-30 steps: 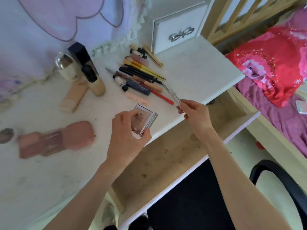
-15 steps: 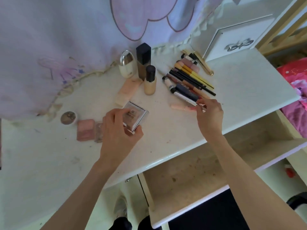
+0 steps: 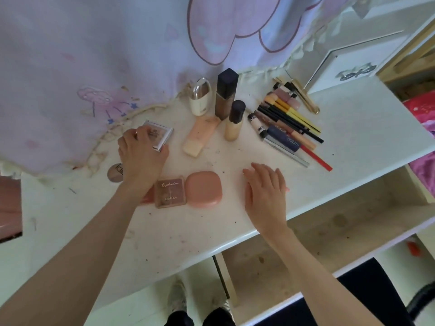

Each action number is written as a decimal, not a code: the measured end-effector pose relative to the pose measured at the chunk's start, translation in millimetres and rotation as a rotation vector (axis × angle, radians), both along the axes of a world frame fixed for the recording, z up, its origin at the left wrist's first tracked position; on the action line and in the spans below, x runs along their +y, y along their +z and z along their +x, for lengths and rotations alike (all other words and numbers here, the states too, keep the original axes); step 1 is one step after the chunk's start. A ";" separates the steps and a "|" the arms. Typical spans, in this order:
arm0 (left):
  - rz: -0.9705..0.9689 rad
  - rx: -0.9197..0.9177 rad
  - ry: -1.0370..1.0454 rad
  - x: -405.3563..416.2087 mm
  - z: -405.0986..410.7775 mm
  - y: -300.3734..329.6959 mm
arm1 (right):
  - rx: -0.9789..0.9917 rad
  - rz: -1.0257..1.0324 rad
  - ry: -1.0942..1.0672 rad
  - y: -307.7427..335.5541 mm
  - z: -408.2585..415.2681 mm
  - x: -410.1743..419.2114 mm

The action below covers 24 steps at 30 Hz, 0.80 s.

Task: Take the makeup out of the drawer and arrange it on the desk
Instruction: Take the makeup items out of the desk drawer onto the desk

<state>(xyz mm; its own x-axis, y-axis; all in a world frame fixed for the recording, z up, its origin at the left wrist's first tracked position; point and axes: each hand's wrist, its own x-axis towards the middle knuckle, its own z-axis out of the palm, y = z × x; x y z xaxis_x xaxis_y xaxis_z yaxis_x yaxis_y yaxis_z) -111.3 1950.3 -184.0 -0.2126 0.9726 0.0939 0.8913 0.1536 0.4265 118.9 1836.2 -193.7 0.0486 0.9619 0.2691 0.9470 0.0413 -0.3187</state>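
On the desk (image 3: 353, 128), her left hand (image 3: 141, 158) is gripping a compact (image 3: 160, 136) while her right hand (image 3: 266, 189) is resting open beside the "LAMEILA" eyeshadow palette (image 3: 170, 191).

The left hand (image 3: 141, 158) covers part of the round compact (image 3: 114, 173); a pink stick (image 3: 287, 189) peeks from under the right hand (image 3: 266, 191).

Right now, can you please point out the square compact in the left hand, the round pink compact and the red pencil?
square compact (image 3: 162, 135): head view, on its lid right of the fingers.
round pink compact (image 3: 204, 189): head view, middle of its lid.
red pencil (image 3: 316, 157): head view, on its red shaft.
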 end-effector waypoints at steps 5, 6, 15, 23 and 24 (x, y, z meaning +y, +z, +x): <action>-0.050 0.011 -0.021 6.7 -0.9 -1.1 | 0.160 -0.202 -0.018 -1.8 33.6 12.0; -0.056 0.009 -0.028 6.8 0.1 -1.1 | 0.124 -0.196 0.005 -1.4 38.9 18.0; -0.029 0.031 -0.196 -1.1 5.3 4.6 | -0.031 -0.174 0.024 -4.7 70.5 61.9; 0.158 -0.034 -0.491 -57.0 76.1 22.0 | -0.270 -0.137 0.065 2.0 78.8 68.7; 0.149 0.005 -0.561 -62.9 86.1 22.3 | -0.300 -0.157 0.053 1.8 80.1 68.2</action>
